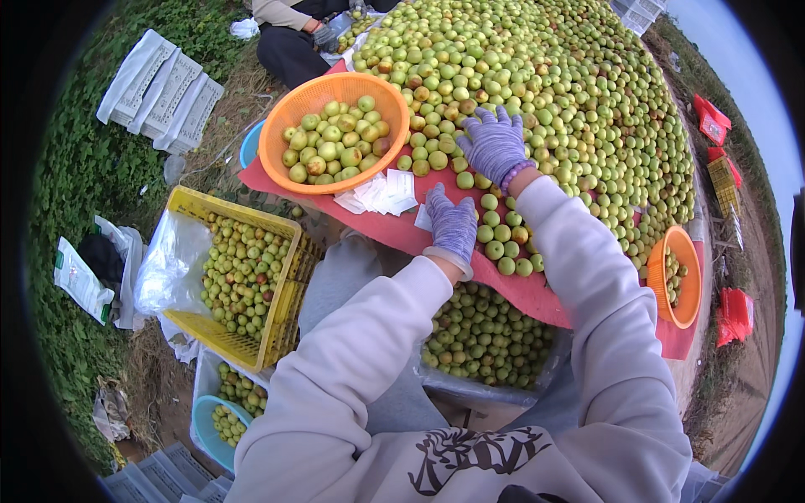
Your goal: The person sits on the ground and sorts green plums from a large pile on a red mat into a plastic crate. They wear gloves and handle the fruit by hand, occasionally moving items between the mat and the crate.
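A large heap of green and brownish jujube-like fruits (566, 94) covers a table with a red cloth (534, 300). My right hand (495, 144), in a purple knitted glove with a beaded bracelet at the wrist, lies spread over the near edge of the heap. Lower and to its left, my left hand (451, 223), gloved alike, hovers by the cloth's edge with its fingers apart, nothing seen in it. White paper slips (380, 193) lie left of it, beside an orange plastic basket (270, 135) full of fruits. Below the cloth's edge, a lined box (490, 393) holds more fruits.
At left stand a yellow plastic crate (236, 217) of fruits with a clear liner, a blue basin (210, 440) and stacked white crates (157, 94). An orange basket (692, 276) sits at the right edge. Another person's gloved hand (325, 39) is at the top left.
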Motion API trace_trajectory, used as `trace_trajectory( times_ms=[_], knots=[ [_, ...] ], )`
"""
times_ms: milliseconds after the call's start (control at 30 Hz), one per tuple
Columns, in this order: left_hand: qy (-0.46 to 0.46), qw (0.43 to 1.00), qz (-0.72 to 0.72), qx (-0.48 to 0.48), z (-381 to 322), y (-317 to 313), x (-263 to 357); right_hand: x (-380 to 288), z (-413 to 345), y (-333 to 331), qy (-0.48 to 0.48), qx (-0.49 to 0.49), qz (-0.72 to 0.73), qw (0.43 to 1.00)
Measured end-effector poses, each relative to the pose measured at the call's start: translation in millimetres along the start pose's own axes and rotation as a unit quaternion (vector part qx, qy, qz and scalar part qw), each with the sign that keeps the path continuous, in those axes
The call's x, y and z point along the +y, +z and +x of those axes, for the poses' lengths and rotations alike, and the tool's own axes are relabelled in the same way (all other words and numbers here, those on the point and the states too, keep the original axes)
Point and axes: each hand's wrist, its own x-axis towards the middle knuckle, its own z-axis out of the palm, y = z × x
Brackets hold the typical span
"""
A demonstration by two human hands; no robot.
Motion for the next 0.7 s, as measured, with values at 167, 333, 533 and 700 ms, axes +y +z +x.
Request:
trace_trajectory(
  times_ms=[167,333,533,700],
  knots=[
    [-0.084,0.991,-0.099,-0.02,8.1,-15.1,13.6,-77.7,20.5,35.1,-0.239,0.006,0.059,0.969],
    [-0.009,0.997,0.064,0.039,13.5,-18.4,14.5,-20.5,20.8,39.4,-0.228,-0.015,-0.022,0.973],
    [0.145,0.947,0.255,-0.127,15.0,-43.8,20.7,59.7,-28.0,40.5,-0.129,-0.107,-0.001,0.986],
    [0.332,0.715,0.592,-0.169,6.2,-63.5,39.3,118.0,-81.9,34.4,-0.077,-0.163,0.078,0.98]
  ],
)
